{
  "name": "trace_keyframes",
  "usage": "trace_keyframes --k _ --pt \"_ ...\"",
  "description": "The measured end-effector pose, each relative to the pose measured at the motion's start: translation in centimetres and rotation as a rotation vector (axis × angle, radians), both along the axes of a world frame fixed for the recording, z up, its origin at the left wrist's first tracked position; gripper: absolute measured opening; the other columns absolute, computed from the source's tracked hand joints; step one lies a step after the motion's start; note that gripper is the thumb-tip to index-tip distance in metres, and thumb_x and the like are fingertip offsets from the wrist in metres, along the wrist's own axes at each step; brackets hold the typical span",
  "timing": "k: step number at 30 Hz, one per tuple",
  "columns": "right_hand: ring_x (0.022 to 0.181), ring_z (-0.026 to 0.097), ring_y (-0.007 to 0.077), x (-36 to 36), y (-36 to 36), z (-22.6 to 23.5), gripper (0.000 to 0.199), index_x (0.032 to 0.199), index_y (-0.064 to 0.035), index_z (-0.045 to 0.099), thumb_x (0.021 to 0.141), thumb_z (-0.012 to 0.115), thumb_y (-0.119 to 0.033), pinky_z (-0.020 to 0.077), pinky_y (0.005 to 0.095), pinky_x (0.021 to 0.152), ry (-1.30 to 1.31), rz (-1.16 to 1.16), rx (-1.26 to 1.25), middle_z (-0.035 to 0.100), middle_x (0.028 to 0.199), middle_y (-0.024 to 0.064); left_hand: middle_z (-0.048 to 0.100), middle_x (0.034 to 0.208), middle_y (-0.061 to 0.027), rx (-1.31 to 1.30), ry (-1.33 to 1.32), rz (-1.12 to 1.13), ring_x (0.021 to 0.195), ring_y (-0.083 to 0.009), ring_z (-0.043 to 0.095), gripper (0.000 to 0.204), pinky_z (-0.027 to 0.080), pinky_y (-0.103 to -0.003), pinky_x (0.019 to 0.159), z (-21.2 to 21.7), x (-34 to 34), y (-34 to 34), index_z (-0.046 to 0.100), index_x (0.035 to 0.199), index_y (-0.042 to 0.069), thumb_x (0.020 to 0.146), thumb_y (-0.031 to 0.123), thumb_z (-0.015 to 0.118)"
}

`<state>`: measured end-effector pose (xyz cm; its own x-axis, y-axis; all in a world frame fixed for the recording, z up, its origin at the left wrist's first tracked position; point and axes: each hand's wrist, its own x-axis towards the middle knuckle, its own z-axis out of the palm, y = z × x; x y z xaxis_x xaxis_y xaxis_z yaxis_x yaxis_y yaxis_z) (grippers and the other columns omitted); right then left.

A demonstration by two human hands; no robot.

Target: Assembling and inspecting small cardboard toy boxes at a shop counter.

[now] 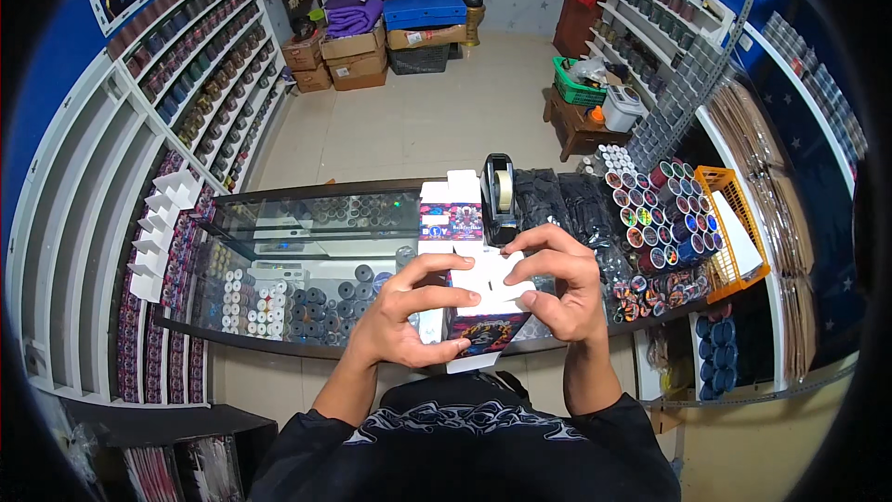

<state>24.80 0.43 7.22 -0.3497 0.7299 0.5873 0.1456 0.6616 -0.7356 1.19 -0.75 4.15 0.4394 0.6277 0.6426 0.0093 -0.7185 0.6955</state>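
Observation:
A small dark printed cardboard box (490, 326) with white flaps is held between my two hands over the glass counter. My left hand (409, 311) grips its left side, thumb low on the printed face and fingers along the top edge. My right hand (562, 284) has curled fingers on the white flaps (490, 281) and its thumb at the right edge. A slot shows in the white part. Just beyond stands a similar box (452, 216) with raised white flaps, next to a black tape dispenser (500, 209) loaded with a tape roll.
Spools (253, 302) fill the glass counter (316, 271) on the left. Black plastic packets (562, 204) and round colourful-topped containers (655, 214) sit to the right, beside an orange crate (743, 232). Open-flapped boxes (158, 232) line the left shelf. Cartons (358, 65) lie against the far wall.

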Motion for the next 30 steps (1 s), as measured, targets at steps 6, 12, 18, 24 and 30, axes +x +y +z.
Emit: trace_keyframes --k 6,12,18,24,30 --pt "0.079 0.065 0.0241 -0.1 0.0 0.6 0.022 0.083 -0.0024 0.072 0.061 0.067 -0.007 0.0517 0.032 0.071 -0.029 0.042 0.005 0.062 0.096 0.0169 0.054 0.123 -0.0182 -0.002 -0.022 -0.004 0.103 -0.0313 0.063 0.044 0.053 -0.038 0.085 -0.2 -0.2 -0.1 0.07 0.104 0.009 0.061 0.013 0.079" --pt "0.081 0.066 0.0249 0.0 0.0 1.0 0.022 0.083 -0.0035 0.072 0.061 0.068 -0.007 0.0521 0.0325 0.072 -0.061 0.057 -0.021 0.063 0.095 0.0164 0.054 0.124 -0.0184 -0.008 -0.028 -0.02 0.103 -0.0312 0.063 0.044 0.053 -0.038 0.085 -0.3 -0.4 -0.1 0.07 0.104 0.009 0.061 0.012 0.079" --pt "0.082 0.066 0.026 0.0 -0.2 1.5 0.022 0.083 -0.0038 0.072 0.062 0.068 -0.006 0.0524 0.0331 0.072 -0.128 0.023 -0.001 0.063 0.095 0.0166 0.054 0.124 -0.0187 -0.016 -0.036 -0.044 0.103 -0.0311 0.063 0.045 0.053 -0.038 0.084 -0.2 -0.3 0.0 0.071 0.104 0.009 0.06 0.011 0.079" --pt "0.09 0.065 0.0273 -0.1 -0.4 1.5 0.023 0.089 -0.0052 0.074 0.067 0.071 -0.008 0.0521 0.0347 0.077 -0.113 0.097 -0.05 0.065 0.101 0.0177 0.054 0.124 -0.0187 -0.013 -0.039 -0.047 0.103 -0.0311 0.063 0.046 0.053 -0.038 0.085 -0.1 -0.4 -0.1 0.07 0.105 0.009 0.06 0.011 0.079" --pt "0.103 0.063 0.03 -0.5 -0.7 1.3 0.04 0.106 -0.0015 0.069 0.068 0.075 -0.012 0.0487 0.0371 0.09 -0.011 0.075 0.02 0.062 0.115 0.0207 0.054 0.125 -0.019 -0.001 -0.062 -0.043 0.103 -0.031 0.062 0.045 0.052 -0.038 0.085 -0.2 -0.5 -0.4 0.07 0.103 0.009 0.059 0.011 0.079"
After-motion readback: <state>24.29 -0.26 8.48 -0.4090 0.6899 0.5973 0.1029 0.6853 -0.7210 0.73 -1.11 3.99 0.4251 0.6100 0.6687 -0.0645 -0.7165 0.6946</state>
